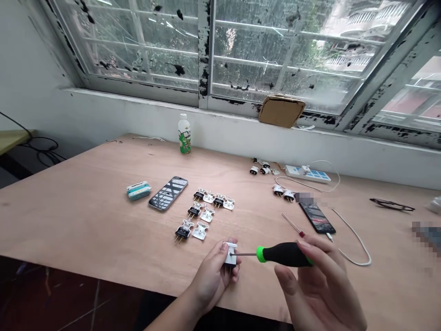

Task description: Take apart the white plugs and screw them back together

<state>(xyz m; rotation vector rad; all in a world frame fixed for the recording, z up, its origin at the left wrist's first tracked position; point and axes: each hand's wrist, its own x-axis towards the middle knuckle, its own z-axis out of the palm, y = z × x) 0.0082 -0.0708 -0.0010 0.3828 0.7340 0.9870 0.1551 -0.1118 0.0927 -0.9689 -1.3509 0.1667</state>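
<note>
My left hand (pixel 212 278) grips a small white-and-black power plug (pixel 230 255) near the table's front edge. A screwdriver (pixel 284 254) with a black and green handle lies level, its thin shaft tip at the hole in the plug's white face. My right hand (pixel 325 285) holds the handle's rear end, the index finger over it and the thumb apart below. Beyond my left hand lie several opened plugs, their black pin halves (pixel 182 231) beside white covers (pixel 200 231). A second, thin screwdriver with a red end (pixel 302 234) lies just behind my right hand.
On the left are a grey phone (pixel 168 193) and a teal-and-white pack (pixel 138 190). A bottle (pixel 184 135) stands at the back. Toward the back right are assembled plugs (pixel 278 190), a power strip (pixel 319 175), a cabled phone (pixel 317 214) and eyeglasses (pixel 392 205).
</note>
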